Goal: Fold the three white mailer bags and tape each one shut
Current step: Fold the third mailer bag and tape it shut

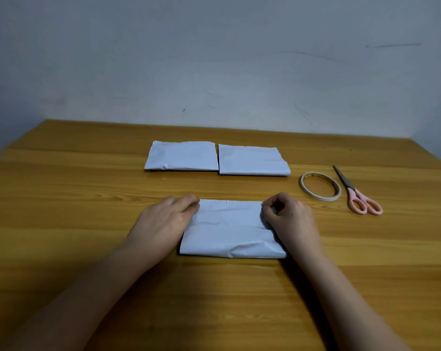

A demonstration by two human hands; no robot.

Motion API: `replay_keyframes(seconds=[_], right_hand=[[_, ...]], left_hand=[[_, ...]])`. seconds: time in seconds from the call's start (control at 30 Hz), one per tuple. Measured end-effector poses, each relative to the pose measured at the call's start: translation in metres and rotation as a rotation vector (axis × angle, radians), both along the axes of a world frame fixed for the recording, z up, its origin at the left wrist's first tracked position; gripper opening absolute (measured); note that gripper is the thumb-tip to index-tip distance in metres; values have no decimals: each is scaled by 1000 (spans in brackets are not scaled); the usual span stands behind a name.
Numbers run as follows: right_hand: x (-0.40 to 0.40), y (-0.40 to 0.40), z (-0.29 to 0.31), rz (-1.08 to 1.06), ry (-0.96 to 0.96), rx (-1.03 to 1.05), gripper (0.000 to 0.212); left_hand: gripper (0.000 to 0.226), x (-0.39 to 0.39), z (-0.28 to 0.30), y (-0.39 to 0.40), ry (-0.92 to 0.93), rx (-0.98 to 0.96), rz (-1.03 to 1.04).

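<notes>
mailer bags (pixel 231 228) white | scissors (pixel 358 196) pink-handled | tape roll (pixel 320 186) cream | table (pixel 62 198) wood-grain brown

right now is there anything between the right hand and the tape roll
Nothing visible. The right hand pinches the right edge of the near mailer bag, and only bare table lies between it and the tape roll. The scissors lie beyond the roll, farther right.
</notes>
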State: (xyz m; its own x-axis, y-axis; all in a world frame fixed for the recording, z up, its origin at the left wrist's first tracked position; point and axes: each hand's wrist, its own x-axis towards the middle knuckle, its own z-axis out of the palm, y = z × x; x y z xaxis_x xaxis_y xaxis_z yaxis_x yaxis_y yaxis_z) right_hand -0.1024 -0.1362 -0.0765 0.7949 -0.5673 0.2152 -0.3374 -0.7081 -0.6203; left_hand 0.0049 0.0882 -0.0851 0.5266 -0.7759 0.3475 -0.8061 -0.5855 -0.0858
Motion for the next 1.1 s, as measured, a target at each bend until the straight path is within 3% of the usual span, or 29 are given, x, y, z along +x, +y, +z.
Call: replay_keyframes(seconds=[0.13,0.33,0.47,0.6,0.7,0.77,0.83,0.97,1.1], right_hand=[[0,0,0,-1,4,0,7],[-1,2,2,1,8,11,8],[-1,1,4,-3,6,29,7],[-3,0,10,-18,64,37,5],[-7,-1,24,-123,223,-143,24],[-8,5,35,-147,206,-287,30],[-3,22,44,4,183,-397,34],[15,76,42,483,321,-349,47],[29,103,29,569,381,-291,54]], left_hand=[[56,7,3,6,-145,78,-96],[54,11,5,9,-154,103,-139],[49,9,9,11,-33,124,-87],[44,4,19,1,230,86,59],[44,0,18,-3,304,-27,91],[43,0,13,-2,300,-74,91],[41,1,6,1,287,-126,72],[41,1,-1,2,254,-192,47],[34,-2,-2,2,251,-177,50]])
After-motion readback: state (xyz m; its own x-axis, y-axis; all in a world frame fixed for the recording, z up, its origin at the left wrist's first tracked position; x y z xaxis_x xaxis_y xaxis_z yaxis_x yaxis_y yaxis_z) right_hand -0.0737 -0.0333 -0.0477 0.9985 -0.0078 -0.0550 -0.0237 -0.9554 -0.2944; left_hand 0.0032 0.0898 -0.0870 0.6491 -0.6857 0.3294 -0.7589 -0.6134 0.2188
